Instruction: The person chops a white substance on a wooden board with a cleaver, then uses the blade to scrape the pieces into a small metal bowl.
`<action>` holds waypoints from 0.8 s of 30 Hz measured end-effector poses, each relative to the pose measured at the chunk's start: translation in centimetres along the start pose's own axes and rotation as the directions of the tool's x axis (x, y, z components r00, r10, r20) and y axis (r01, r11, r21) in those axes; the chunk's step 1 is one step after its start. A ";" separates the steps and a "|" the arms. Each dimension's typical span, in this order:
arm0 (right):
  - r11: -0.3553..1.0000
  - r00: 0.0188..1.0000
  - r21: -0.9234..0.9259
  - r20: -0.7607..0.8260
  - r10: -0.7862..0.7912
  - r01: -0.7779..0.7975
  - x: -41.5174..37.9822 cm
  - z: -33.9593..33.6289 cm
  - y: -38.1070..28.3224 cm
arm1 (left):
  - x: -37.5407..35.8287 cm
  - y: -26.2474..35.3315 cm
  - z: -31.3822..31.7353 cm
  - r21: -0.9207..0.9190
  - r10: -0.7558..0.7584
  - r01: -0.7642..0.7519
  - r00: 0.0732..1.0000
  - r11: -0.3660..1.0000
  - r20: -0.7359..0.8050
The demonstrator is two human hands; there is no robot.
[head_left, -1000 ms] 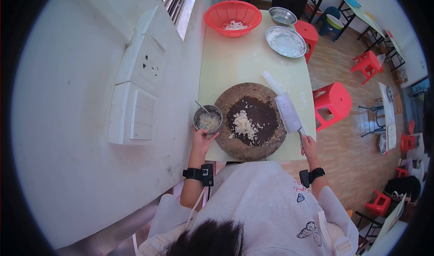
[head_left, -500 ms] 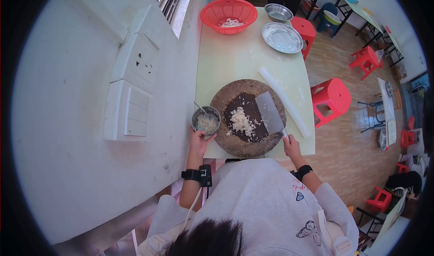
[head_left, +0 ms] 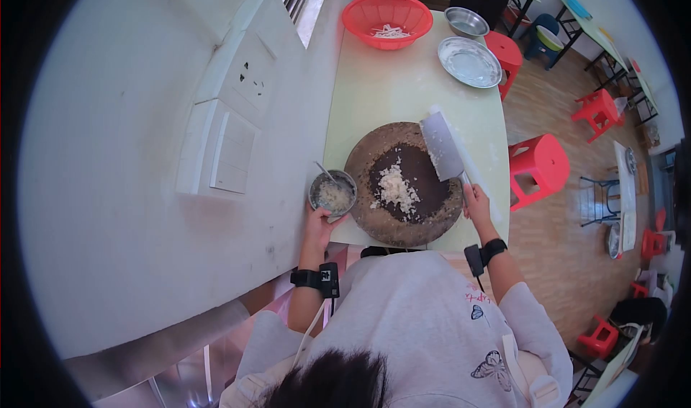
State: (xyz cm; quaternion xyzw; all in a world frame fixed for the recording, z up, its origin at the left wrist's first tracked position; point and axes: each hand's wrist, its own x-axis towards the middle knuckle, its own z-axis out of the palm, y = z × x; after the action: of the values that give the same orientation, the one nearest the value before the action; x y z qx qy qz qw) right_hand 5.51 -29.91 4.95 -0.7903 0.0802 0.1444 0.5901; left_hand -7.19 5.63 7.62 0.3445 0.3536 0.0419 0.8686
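A small metal bowl [head_left: 334,193] with pale chopped food and a spoon [head_left: 324,170] in it stands left of the round wooden chopping board [head_left: 367,224]. My left hand [head_left: 319,221] grips the bowl's near side. On the board's dark middle lies a loose heap of chopped pale food [head_left: 396,190]. My right hand [head_left: 476,203] is closed round the handle of a wide-bladed cleaver [head_left: 440,146], its blade over the board's upper right edge. A white rolling pin [head_left: 481,174] lies partly hidden behind the cleaver.
At the table's [head_left: 381,80] far end stand a red basket [head_left: 387,20] with white strips inside, a metal bowl [head_left: 466,22] and a floury metal plate [head_left: 469,61]. Red stools [head_left: 541,170] stand along the right side. A person in dark clothes [head_left: 479,1] is beyond the table.
My right hand has moved the cleaver up and right, away from the chopped heap to the board's edge. My left hand still holds the bowl. The whole view has shifted slightly.
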 end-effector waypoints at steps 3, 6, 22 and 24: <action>0.997 1.000 -0.079 -0.011 -0.011 0.010 1.8 -0.3 -0.1 | -0.6 -0.1 -0.5 0.099 -0.034 0.033 0.999 0.995 0.011; 0.976 1.000 -0.219 -0.003 -0.010 0.009 2.4 -0.9 0.4 | -0.7 -1.0 -0.9 0.177 -0.093 0.088 0.996 0.980 0.016; 0.924 0.993 -0.381 0.115 0.005 0.040 -4.7 2.1 2.4 | -0.6 -3.3 4.0 0.310 -0.057 0.018 0.991 0.951 0.118; 0.913 0.982 -0.406 0.189 0.029 0.052 -5.3 3.2 2.2 | -0.5 -3.5 4.8 0.352 -0.047 0.002 0.992 0.936 0.118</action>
State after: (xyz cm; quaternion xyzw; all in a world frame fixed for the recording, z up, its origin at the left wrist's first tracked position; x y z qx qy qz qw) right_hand -0.62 -27.71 3.83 -0.8790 -0.0134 0.2296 0.4176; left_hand -5.11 0.06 8.15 0.4912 0.3048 -0.0542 0.8142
